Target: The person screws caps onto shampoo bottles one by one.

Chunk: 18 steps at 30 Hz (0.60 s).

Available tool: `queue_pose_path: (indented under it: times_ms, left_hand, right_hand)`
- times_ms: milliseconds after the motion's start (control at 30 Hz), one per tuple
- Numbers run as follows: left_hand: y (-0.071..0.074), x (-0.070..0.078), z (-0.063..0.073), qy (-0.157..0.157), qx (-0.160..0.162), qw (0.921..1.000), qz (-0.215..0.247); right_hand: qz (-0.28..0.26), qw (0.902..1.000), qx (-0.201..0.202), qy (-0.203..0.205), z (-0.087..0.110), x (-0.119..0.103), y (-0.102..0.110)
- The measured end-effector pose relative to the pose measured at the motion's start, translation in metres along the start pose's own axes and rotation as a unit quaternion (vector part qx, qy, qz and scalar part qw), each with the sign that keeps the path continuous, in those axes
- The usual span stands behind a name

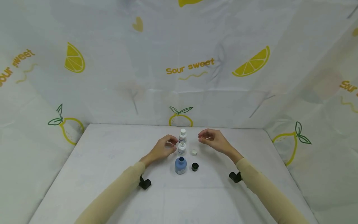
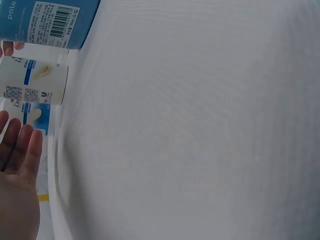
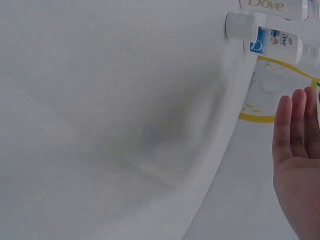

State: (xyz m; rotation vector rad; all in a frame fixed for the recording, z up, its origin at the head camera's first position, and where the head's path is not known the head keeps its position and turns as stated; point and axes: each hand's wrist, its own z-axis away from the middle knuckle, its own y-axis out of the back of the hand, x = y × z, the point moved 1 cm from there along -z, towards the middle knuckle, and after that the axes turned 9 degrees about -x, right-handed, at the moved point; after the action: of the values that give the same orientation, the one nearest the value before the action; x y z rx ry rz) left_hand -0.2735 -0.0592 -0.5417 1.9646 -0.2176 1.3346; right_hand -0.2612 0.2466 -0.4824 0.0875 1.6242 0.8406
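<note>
Three small bottles stand in a row on the white-covered table. Farthest back is a capped white bottle point(image 1: 182, 137); in front of it stands an uncapped white bottle point(image 1: 181, 149), and nearest is an uncapped blue bottle point(image 1: 180, 167). My left hand point(image 1: 163, 147) is just left of the two white bottles, fingers loosely bent and holding nothing. To the right of the capped bottle, my right hand point(image 1: 213, 140) hovers with relaxed fingers and nothing in them. A white cap point(image 1: 194, 152) lies right of the uncapped white bottle, and a black cap point(image 1: 195, 166) right of the blue one.
Behind the table point(image 1: 112, 155) hangs a white curtain point(image 1: 126, 68) printed with lemons and lettering, which also runs along both sides. Black wrist mounts stick out from both sleeves, the left mount point(image 1: 144, 183) and the right mount point(image 1: 235, 177).
</note>
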Motion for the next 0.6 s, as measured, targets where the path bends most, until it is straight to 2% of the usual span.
queue_pose_path:
  times_ms: [233,600]
  left_hand:
    - [-0.007,-0.005,0.001,-0.032,-0.017,0.9993,-0.003]
    - [-0.019,-0.002,0.0,-0.019,-0.016,0.9993,-0.029]
  right_hand:
    - [0.003,0.9999,-0.008,-0.009,0.005,0.001,-0.003]
    - [0.001,0.9998,-0.019,-0.01,0.011,0.011,-0.007]
